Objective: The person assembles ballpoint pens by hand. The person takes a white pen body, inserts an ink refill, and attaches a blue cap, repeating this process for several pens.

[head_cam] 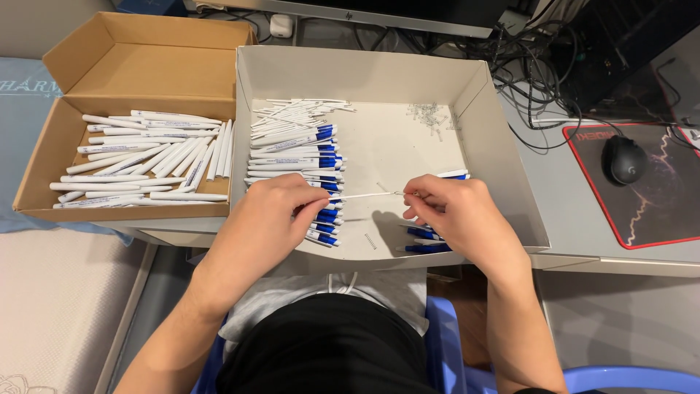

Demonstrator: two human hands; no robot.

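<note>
My left hand [270,219] and my right hand [456,211] are over a white shallow box [503,168] and pinch the two ends of a thin white pen refill [368,195] between them. My right hand also touches a white and blue pen part [453,174]. A pile of white and blue pen barrels [292,146] lies at the box's left, with thin refills [299,108] above it. Small metal springs [430,115] lie at the far right of the box. A few blue pen pieces [426,248] rest under my right hand.
A brown cardboard box [109,66] at the left holds several white pens [146,157]. A black mouse [625,159] sits on a dark mouse pad [656,211] at the right. Cables [539,80] and a monitor base [350,14] lie behind the boxes.
</note>
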